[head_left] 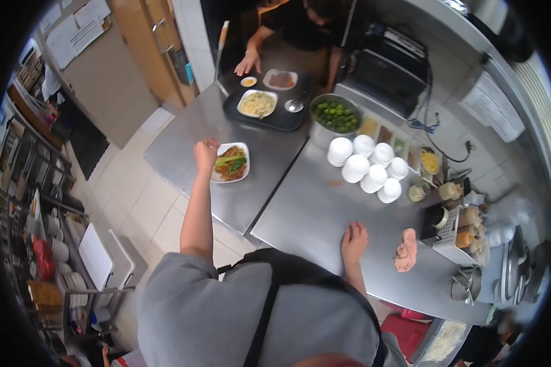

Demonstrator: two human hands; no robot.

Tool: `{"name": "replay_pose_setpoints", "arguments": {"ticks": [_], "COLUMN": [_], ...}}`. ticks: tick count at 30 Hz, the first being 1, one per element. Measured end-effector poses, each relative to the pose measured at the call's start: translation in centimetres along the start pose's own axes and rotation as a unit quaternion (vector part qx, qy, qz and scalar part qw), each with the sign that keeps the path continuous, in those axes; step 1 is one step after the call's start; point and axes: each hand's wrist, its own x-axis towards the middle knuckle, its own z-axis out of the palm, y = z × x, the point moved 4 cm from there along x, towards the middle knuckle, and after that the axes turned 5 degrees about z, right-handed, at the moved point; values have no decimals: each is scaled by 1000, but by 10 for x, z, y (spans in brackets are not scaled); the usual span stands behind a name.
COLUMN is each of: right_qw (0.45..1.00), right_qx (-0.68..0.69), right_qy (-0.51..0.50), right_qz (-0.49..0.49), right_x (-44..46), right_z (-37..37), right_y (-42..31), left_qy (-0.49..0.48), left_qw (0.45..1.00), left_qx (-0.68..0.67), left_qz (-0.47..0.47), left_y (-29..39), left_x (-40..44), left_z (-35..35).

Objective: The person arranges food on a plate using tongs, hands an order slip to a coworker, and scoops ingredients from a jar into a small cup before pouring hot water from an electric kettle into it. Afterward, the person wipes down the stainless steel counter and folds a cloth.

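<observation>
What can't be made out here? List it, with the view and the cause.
Head view: whether the left hand by the square dish holds anything; its curled fingers hide the palm.
Head view: the inside of the pot; the greens cover it.
Head view: writing on the wall papers; too small and blurred.

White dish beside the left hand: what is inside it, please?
The white dish holds green vegetables lying over brownish food. Whatever is beneath this food is covered, so I cannot tell.
</observation>
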Motion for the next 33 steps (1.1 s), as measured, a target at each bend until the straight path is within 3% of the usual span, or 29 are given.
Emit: {"name": "replay_pose_setpoints", "arguments": {"ticks": [2,3,5,6,7,9,10,12,15,17,19,22,23,27,29,33], "right_qw": [1000,998,995,986,970,986,995,999,999,986,989,993,992,993,994,994], "right_qx": [22,45,77,127,178,131,82,31,-50,-162,-146,-119,-122,-112,-100,-88], "right_qy": [-14,-42,-63,-108,-150,-91,-45,-21,-4,-8,-8,17,25,40,46,57], "right_qz": [-7,-16,-26,23,71,56,32,14,-7,-33,-13,5,-1,2,-4,-5], "right_x": [3,3,11,17,21,29,32,31,7,-14,-25,-25,-26,-26,-26,-28], "right_z": [-3,-5,-24,-36,-48,-88,-109,-128,-149,-140,-130,-130,-130,-132,-132,-132], "right_y": [5,9,17,24,32,53,68,117,159,176,183,188,188,190,192,193], "left_qy": [-47,-91,-157,-157,-188,-264,-270,-175,-146,-181,-193,-281,-270,-288,-326,-309], "left_qw": [998,988,976,965,966,946,941,920,890,873,844,750,726,707,704,713], "left_qx": [-31,-120,-113,-84,-100,-101,-109,-126,-183,-239,-328,-563,-593,-616,-621,-622], "left_qz": [29,25,96,194,149,160,171,328,391,385,378,204,218,195,111,102], "left_y": [41,49,125,147,176,234,249,285,354,399,449,498,512,546,558,567], "left_x": [-28,-40,-75,-87,-98,-111,-114,-116,-115,-108,-100,-75,-66,-54,-63,-72], "left_z": [23,48,62,77,82,79,88,97,93,90,76,89,90,90,73,58]}}
